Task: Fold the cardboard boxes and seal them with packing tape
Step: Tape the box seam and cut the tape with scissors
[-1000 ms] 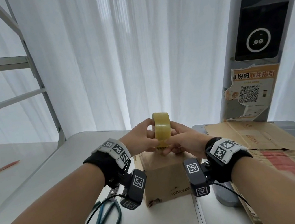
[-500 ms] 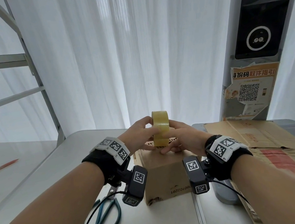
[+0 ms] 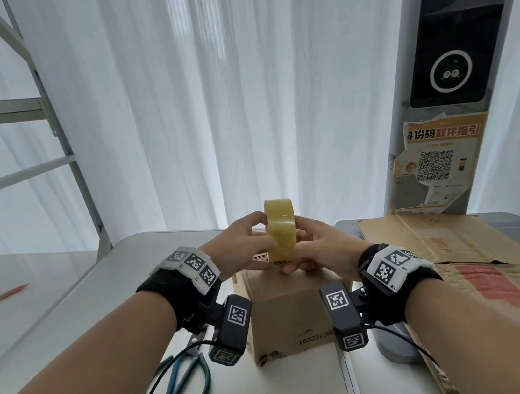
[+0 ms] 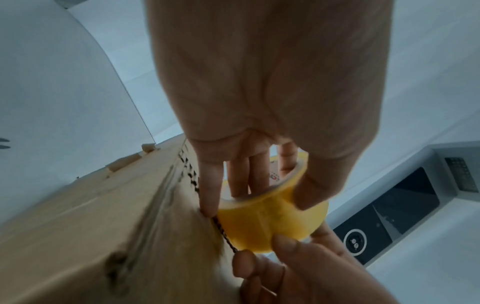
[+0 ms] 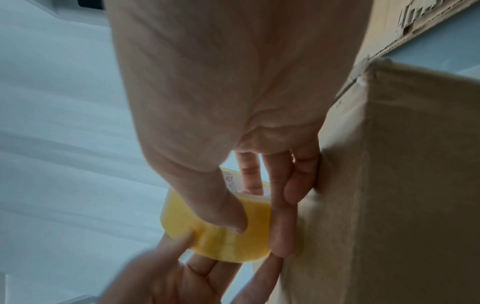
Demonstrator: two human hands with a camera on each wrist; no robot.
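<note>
2 hands [image 3: 245, 245] [image 3: 322, 248] grip 1 yellow tape roll [image 3: 281, 230] atop the cardboard box [image 3: 288, 309].

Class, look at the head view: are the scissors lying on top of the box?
No. The scissors lie on the table, left of the box.

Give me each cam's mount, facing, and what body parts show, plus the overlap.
Head: worn on the head, facing forward and down at the box; both forearms, left hand and right hand show.
Left wrist: looks along the left palm to its fingers on the tape roll.
Right wrist: looks along the right palm, its thumb on the roll.
Shared: all three show the roll, box and both hands.
</note>
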